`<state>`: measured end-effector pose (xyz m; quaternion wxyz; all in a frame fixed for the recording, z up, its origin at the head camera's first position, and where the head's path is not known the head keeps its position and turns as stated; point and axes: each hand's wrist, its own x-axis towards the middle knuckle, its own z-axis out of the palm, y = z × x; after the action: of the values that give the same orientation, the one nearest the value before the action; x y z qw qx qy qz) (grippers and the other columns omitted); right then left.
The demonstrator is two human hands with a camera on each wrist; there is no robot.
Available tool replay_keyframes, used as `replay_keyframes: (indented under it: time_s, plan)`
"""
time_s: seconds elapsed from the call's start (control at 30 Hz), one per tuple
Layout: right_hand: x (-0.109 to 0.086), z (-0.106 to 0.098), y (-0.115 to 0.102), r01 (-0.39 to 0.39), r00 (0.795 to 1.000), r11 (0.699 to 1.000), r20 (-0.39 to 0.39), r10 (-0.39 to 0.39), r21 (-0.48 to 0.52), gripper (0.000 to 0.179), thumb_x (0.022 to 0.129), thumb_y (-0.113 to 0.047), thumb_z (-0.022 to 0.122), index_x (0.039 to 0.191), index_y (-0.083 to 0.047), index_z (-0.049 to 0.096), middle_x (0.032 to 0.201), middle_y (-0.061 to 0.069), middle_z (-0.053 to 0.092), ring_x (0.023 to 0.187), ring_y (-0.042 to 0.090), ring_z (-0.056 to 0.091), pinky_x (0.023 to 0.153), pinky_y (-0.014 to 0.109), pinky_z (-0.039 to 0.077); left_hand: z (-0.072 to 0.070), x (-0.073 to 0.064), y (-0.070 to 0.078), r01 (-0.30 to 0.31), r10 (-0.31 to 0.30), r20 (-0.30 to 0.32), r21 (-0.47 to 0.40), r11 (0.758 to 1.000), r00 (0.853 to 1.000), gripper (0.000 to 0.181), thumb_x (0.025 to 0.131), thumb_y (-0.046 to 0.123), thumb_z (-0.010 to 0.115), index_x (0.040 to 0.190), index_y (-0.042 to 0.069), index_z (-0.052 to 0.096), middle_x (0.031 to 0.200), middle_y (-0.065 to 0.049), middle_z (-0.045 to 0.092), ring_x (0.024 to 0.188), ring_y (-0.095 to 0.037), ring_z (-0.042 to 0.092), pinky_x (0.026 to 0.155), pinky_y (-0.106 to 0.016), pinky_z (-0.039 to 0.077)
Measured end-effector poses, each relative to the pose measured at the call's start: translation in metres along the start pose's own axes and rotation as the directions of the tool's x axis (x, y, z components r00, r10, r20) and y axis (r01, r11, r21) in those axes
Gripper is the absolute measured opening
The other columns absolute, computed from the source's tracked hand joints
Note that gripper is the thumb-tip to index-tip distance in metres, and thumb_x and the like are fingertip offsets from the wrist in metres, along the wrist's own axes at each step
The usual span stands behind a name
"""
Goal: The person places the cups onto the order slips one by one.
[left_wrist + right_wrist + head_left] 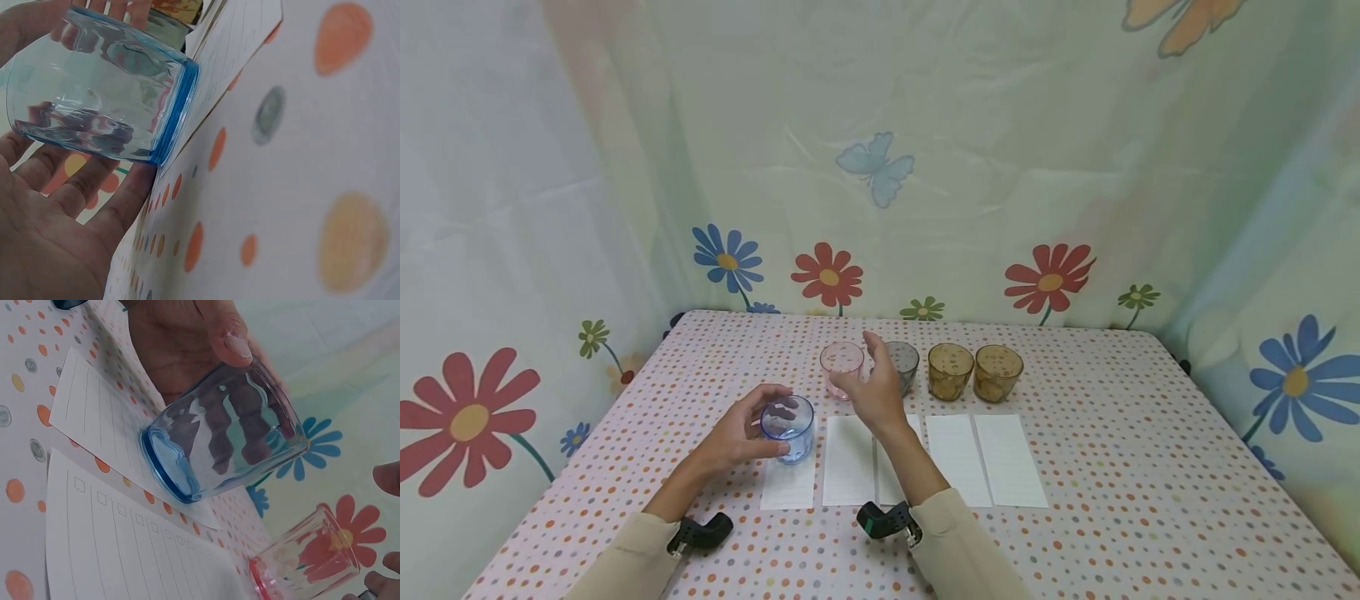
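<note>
A clear blue-tinted glass (788, 429) stands upright over the leftmost lined paper slip (786, 492). My left hand (733, 433) holds it, thumb on the near side and fingers round the far side, as the right wrist view also shows. Farther back is a pink-tinted glass (841, 360), beside which my right hand (880, 396) reaches with thumb and fingers spread. In the right wrist view, the right fingertips (389, 478) show at the edge near the pink glass (306, 559); no grip on it is visible. Behind the right hand a grey glass (904, 362) is partly hidden.
Two amber glasses (950, 371) continue the back row to the right. Several white lined paper slips (958, 458) lie side by side in front of the row. A dotted cloth (1120, 467) covers the table, with flowered curtains (962, 233) behind and at the sides.
</note>
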<state>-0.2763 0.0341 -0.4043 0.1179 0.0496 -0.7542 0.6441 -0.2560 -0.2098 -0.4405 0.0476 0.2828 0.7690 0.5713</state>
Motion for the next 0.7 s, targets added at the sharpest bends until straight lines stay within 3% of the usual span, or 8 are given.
replay_keyframes:
  time_s: [0.3, 0.47, 0.7]
  plan:
    - [0.007, 0.006, 0.005, 0.025, 0.999, 0.999, 0.049, -0.023, -0.033, 0.087, 0.082, -0.019, 0.08, 0.156, -0.014, 0.035, 0.162, 0.009, 0.036, 0.15, 0.032, 0.031, 0.119, 0.055, 0.026, 0.0, -0.001, -0.001, 0.009, -0.009, -0.007, -0.005, 1.0, 1.0, 0.075, 0.081, 0.011, 0.081, 0.145, 0.003, 0.042, 0.144, -0.02, 0.049, 0.129, -0.041, 0.051, 0.101, -0.038, 0.051]
    - [0.008, 0.009, 0.008, 0.026, 0.998, 0.997, 0.053, -0.022, -0.068, 0.088, 0.083, -0.02, 0.08, 0.157, -0.017, 0.033, 0.161, 0.011, 0.037, 0.147, 0.035, 0.035, 0.117, 0.056, 0.028, 0.0, -0.001, 0.0, 0.0, 0.001, 0.003, -0.012, 1.0, 1.0, 0.076, 0.082, 0.011, 0.081, 0.146, -0.001, 0.041, 0.142, -0.021, 0.05, 0.129, -0.043, 0.051, 0.102, -0.044, 0.05]
    - [0.01, 0.011, 0.016, 0.028, 0.998, 0.997, 0.066, -0.023, -0.069, 0.091, 0.082, -0.02, 0.08, 0.158, -0.017, 0.03, 0.16, 0.018, 0.036, 0.144, 0.04, 0.037, 0.115, 0.059, 0.031, 0.001, -0.001, 0.001, -0.007, 0.007, 0.007, -0.004, 1.0, 1.0, 0.077, 0.082, 0.013, 0.081, 0.146, -0.001, 0.041, 0.142, -0.021, 0.05, 0.128, -0.043, 0.052, 0.1, -0.04, 0.051]
